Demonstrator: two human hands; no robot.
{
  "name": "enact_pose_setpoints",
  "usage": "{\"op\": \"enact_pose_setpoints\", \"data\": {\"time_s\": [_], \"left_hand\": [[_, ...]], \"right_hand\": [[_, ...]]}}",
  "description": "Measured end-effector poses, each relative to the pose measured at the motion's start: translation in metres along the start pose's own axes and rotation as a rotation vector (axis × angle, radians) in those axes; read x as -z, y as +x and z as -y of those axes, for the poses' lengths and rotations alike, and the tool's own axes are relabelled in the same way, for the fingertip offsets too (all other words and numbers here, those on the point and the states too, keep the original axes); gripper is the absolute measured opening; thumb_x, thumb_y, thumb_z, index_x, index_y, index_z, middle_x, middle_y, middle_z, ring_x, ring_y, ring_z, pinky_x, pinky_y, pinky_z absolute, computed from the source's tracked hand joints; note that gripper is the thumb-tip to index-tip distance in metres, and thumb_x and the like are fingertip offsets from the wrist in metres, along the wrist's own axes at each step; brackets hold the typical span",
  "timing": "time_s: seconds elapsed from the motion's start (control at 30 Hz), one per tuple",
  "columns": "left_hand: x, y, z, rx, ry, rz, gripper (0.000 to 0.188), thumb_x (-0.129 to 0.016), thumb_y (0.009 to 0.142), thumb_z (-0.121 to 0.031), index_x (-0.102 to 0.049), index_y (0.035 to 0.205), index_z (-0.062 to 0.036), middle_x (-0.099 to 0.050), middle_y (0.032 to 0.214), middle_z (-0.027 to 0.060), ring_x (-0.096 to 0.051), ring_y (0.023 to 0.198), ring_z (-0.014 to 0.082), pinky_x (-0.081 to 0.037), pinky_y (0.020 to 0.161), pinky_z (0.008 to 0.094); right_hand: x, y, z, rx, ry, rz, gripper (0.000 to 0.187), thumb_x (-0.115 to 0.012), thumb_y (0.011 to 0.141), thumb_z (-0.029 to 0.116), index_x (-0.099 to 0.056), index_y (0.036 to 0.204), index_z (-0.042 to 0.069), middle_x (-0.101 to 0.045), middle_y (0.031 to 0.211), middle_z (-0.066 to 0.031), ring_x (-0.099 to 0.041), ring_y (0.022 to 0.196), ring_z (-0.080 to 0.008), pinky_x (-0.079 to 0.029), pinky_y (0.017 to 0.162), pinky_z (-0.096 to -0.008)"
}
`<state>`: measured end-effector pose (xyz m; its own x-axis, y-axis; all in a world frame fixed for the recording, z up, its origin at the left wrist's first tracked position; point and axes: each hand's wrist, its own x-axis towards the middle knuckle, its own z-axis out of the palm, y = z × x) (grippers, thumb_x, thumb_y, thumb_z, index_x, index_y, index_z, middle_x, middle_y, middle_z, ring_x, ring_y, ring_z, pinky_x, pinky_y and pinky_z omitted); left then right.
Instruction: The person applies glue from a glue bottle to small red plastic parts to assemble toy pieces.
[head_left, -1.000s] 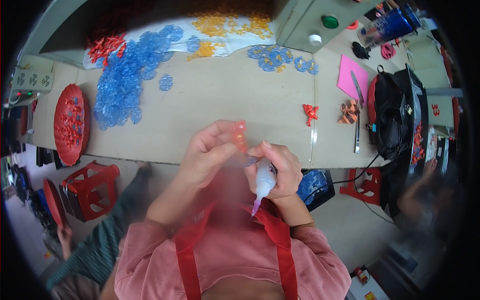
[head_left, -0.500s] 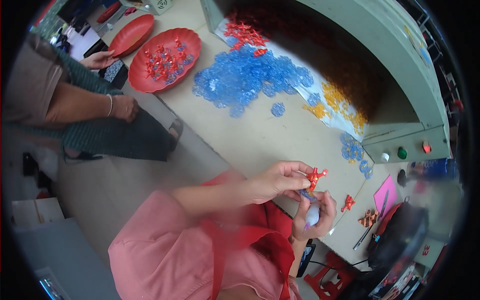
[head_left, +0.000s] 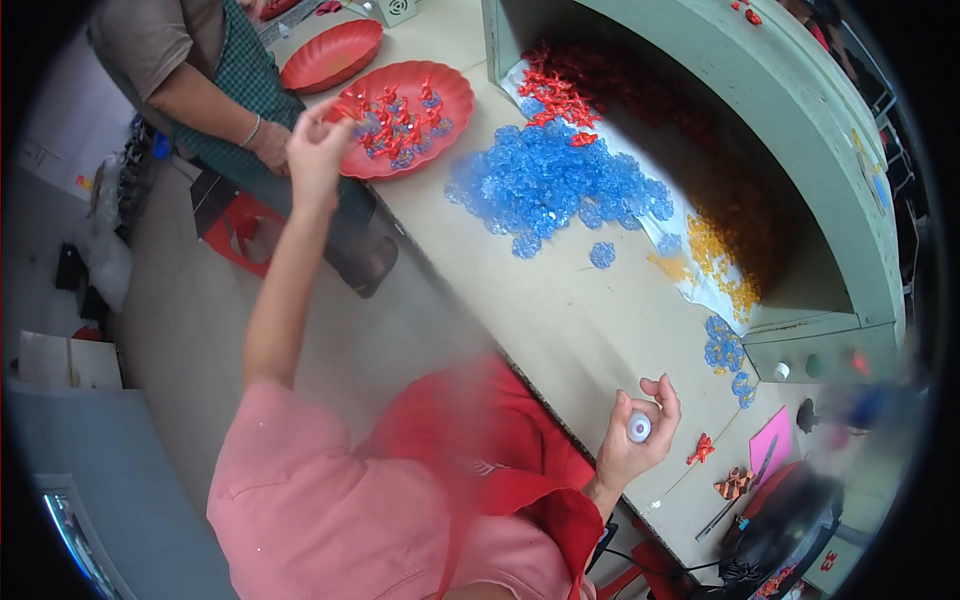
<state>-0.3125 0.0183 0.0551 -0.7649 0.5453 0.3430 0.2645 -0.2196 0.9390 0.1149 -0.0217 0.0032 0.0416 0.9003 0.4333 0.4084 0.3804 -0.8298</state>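
The left hand (head_left: 318, 158) is at the near side of the red plate (head_left: 458, 100) holding red figures (head_left: 397, 122), fingers bunched, whether pinching anything I cannot tell; the right hand (head_left: 628, 452) curls its fingers around a pale bottle (head_left: 638, 428).

A: What lies right of the right-hand grip (head_left: 628, 454)?
B: A pink sheet (head_left: 764, 436), a slim dark tool (head_left: 767, 460) across it. Lower down, a slim metal tool (head_left: 716, 518), then a black bag (head_left: 785, 535).
A: Above that grip?
B: A pale green cabinet (head_left: 800, 90), its white knob (head_left: 782, 370) and green knob (head_left: 813, 366) off to the upper right.
A: Around the left-hand grip (head_left: 318, 155)?
B: A co-worker (head_left: 245, 90) close by; a red stool (head_left: 243, 226) below.
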Motion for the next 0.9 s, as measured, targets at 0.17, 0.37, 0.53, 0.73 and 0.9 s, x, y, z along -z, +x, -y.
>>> {"op": "enact_pose_setpoints", "data": {"time_s": [0.17, 0.37, 0.53, 0.73, 0.9], "left_hand": [[0.046, 0.074, 0.065, -0.088, 0.95, -0.15, 0.035, -0.067, 0.069, -0.023, -0.059, 0.098, -0.0048, -0.065, 0.085, 0.0156, -0.064, 0.084, 0.0272, -0.049, 0.075, 0.0357], [0.031, 0.084, 0.083, -0.029, 1.211, -0.184, 0.026, -0.064, 0.068, -0.024, -0.063, 0.088, -0.0079, -0.065, 0.085, 0.0177, -0.062, 0.085, 0.0342, -0.048, 0.079, 0.0407], [0.036, 0.097, 0.086, 0.025, 1.462, -0.011, 0.029, -0.057, 0.071, -0.029, -0.065, 0.091, -0.011, -0.064, 0.092, 0.0164, -0.061, 0.09, 0.0343, -0.048, 0.078, 0.043], [0.045, 0.097, 0.057, -0.084, 1.694, 0.08, 0.025, -0.056, 0.075, -0.025, -0.064, 0.095, -0.013, -0.064, 0.09, 0.0161, -0.061, 0.088, 0.0328, -0.048, 0.076, 0.043], [-0.09, 0.054, 0.004, -0.426, 1.093, 0.429, 0.027, -0.058, 0.079, -0.025, -0.063, 0.1, -0.0081, -0.064, 0.094, 0.0129, -0.062, 0.088, 0.0272, -0.048, 0.078, 0.0374]], "right_hand": [[-0.003, 0.003, 0.013, 0.006, -0.035, 0.042, 0.043, -0.068, 0.066, -0.004, -0.055, 0.107, 0.001, -0.058, 0.077, -0.0117, -0.058, 0.074, -0.022, -0.045, 0.071, -0.033], [0.006, -0.001, 0.012, 0.058, -0.068, 0.049, 0.031, -0.066, 0.07, -0.004, -0.058, 0.099, -0.001, -0.058, 0.089, -0.0136, -0.056, 0.063, -0.0156, -0.045, 0.061, -0.0252], [0.014, 0.0, 0.014, 0.035, -0.105, 0.0, 0.027, -0.069, 0.068, -0.001, -0.06, 0.094, 0.002, -0.059, 0.086, -0.0135, -0.057, 0.062, -0.0187, -0.046, 0.057, -0.0267], [0.02, 0.004, 0.006, 0.018, -0.057, 0.024, 0.025, -0.069, 0.068, -0.003, -0.06, 0.091, 0.0, -0.059, 0.087, -0.011, -0.055, 0.059, -0.0107, -0.043, 0.055, -0.0213], [0.026, 0.007, -0.006, -0.047, -0.057, -0.016, 0.031, -0.071, 0.064, -0.003, -0.061, 0.092, 0.004, -0.059, 0.086, -0.0107, -0.055, 0.058, -0.0156, -0.045, 0.053, -0.0248]]}}
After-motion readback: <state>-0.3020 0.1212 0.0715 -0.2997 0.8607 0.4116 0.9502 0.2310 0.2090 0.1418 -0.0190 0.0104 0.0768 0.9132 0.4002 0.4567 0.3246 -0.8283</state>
